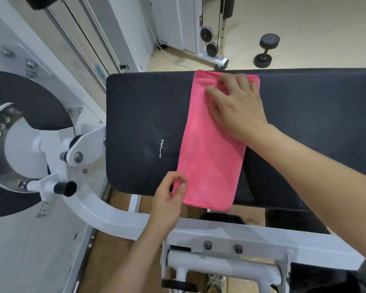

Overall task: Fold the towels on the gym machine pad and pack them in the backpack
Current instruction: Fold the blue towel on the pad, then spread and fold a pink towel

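Note:
A pink towel [209,157], folded into a long strip, lies across the black gym machine pad [140,123] from its far edge to its near edge. My left hand [169,199] pinches the towel's near left corner between thumb and fingers. My right hand [235,104] rests flat on the far end of the towel, fingers spread, pressing it onto the pad. No backpack can be clearly made out in view.
The machine's white frame [118,216] and round weight cam [19,144] stand at the left and below the pad. A black dumbbell [266,49] lies on the floor beyond, beside a cable machine [211,43]. A dark shape [336,275] sits at the lower right.

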